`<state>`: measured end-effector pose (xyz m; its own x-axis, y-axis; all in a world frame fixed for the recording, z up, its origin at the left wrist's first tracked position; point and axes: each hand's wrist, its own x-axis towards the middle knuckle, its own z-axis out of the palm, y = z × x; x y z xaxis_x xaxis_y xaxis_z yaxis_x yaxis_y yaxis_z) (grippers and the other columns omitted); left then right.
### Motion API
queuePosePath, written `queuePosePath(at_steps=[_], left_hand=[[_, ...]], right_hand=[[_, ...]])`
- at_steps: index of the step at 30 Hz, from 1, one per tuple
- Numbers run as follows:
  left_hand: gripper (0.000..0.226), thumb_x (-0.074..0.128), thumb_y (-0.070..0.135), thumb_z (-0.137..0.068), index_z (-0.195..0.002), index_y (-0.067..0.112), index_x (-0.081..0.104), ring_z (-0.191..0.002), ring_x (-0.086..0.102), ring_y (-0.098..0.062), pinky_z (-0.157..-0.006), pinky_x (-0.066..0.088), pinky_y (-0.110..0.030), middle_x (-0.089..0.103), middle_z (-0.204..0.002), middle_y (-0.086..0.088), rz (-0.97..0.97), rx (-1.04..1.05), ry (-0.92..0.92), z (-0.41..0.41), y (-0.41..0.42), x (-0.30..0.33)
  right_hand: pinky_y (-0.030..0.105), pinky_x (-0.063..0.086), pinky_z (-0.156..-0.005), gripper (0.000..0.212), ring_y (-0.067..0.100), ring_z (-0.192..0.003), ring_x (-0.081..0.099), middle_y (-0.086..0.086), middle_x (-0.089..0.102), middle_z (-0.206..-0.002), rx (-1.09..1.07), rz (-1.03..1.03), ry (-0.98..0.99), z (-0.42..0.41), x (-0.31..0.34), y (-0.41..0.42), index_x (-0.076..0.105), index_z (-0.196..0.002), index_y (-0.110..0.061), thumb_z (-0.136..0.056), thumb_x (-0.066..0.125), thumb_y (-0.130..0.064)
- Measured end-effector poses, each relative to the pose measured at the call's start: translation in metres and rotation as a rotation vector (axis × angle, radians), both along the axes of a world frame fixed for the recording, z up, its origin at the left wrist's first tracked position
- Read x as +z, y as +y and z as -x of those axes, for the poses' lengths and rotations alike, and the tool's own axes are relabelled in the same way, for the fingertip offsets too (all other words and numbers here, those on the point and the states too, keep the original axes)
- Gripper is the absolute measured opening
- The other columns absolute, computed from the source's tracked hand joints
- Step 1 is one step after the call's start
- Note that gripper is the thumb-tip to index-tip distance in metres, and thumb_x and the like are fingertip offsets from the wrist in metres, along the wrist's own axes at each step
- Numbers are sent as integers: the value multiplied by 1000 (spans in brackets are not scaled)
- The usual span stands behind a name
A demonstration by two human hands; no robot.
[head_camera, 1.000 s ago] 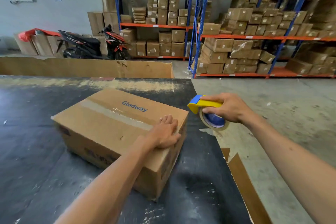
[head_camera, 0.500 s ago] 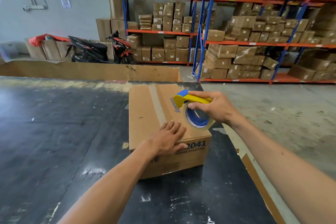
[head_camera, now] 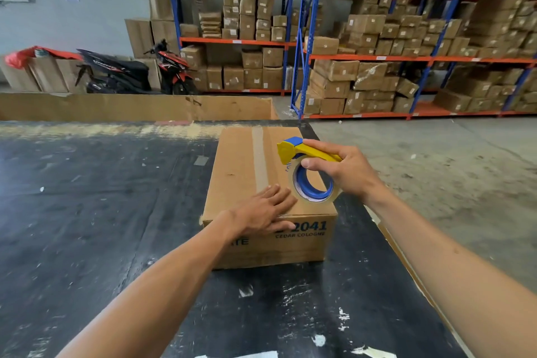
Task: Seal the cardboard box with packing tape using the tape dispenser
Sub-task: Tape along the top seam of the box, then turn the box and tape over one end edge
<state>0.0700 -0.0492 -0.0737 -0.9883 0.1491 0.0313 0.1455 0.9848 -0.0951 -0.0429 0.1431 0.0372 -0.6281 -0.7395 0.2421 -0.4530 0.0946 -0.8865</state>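
- So there's this brown rectangular cardboard box point(head_camera: 247, 171) sitting on a scuffed black worktop point(head_camera: 96, 212), right under both of the person's hands, short end facing them.
- Left hand point(head_camera: 263, 213) is lying flat and open on the near top edge of the box, fingers spread, thumb hooked over onto the front face next to the blue "2041 CEDAR COLOGNE" print. Not gripping anything, just pressing down.
- Right hand point(head_camera: 341, 171) is wrapped around the yellow handle of a yellow-and-blue handheld tape dispenser point(head_camera: 308, 170), fingers curled tight around it.
- The dispenser sits just to the right of the left hand's fingertips, over the right half of the box top. Its roll of clear packing tape on a blue core point(head_camera: 315, 186) looks like it's touching the cardboard, but I honestly can't tell for sure.
- A strip of clear tape point(head_camera: 259, 160) already runs down the middle seam, from the far edge to the left hand's fingers, left of the dispenser.
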Motion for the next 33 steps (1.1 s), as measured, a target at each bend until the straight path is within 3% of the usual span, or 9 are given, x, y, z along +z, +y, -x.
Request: queuePosePath(at_steps=[5, 11, 13, 18, 22, 25, 27, 30, 33], left_hand=[[82, 14, 70, -95, -152, 13, 30, -150, 18, -41, -123, 16, -49, 26, -162, -18, 65, -19, 9, 1, -6, -5], [82, 33, 66, -98, -160, 19, 10, -154, 3, -29, -123, -1, -42, 7, -168, -10, -54, 92, -59, -7, 4, 9], [78, 40, 63, -98, -159, 19, 19, -153, 11, -24, -122, 4, -40, 15, -167, -6, -363, 199, -31, -16, 13, 17], [66, 27, 57, -104, -140, 8, 54, -129, 54, -28, -111, 39, -42, 56, -142, -13, -1602, 629, 208, -28, 38, 48], [70, 36, 59, -101, -128, -3, 57, -116, 65, -40, -105, 47, -50, 66, -124, -28, -2258, 609, 203, -55, 35, 73], [72, 40, 57, -100, -135, -5, 51, -117, 63, -45, -108, 44, -53, 63, -126, -32, -2386, 515, 188, -73, 38, 87], [72, 44, 57, -99, -135, -5, 50, -118, 62, -45, -109, 43, -53, 62, -128, -31, -2371, 466, 142, -80, 50, 97], [65, 58, 51, -95, -130, -4, 55, -114, 66, -38, -104, 49, -49, 68, -123, -25, -2246, 543, 154, -84, 65, 99], [50, 69, 32, -91, -126, -2, 58, -108, 70, -34, -96, 56, -46, 70, -119, -22, -2262, 637, 267, -85, 63, 93]], right_hand=[[32, 49, -103, 44, 3, -110, 66, -16, 75, -111, -12, -11, 5, -12, -14, 18, 71, -120, -42, -78, 83, -33], [28, 51, -92, 44, 2, -102, 67, -15, 75, -109, -14, -20, -5, -12, -11, 32, 71, -120, -44, -78, 83, -34], [25, 49, -86, 44, 1, -96, 68, -14, 76, -107, 5, 0, -10, -12, -8, 36, 71, -121, -42, -79, 83, -32], [38, 55, -88, 47, 14, -99, 65, -5, 71, -110, 53, -24, 158, -9, -6, 45, 68, -121, -49, -78, 83, -39], [29, 46, -69, 55, 14, -82, 57, 0, 60, -92, 68, 143, 508, -7, -1, 51, 65, -131, -37, -78, 81, -41], [11, 35, -65, 54, 3, -76, 51, -8, 50, -86, 70, 255, 734, -9, -3, 51, 65, -131, -28, -80, 78, -43], [8, 33, -66, 52, -4, -77, 49, -16, 48, -90, 128, 157, 849, -10, -14, 46, 66, -129, -32, -81, 75, -49], [2, 33, -70, 49, -13, -82, 50, -30, 43, -96, 226, 107, 826, -7, -31, 39, 70, -126, -30, -80, 76, -45], [4, 34, -73, 49, -8, -84, 51, -19, 47, -97, 242, 183, 825, -8, -32, 35, 70, -125, -25, -82, 75, -49]])
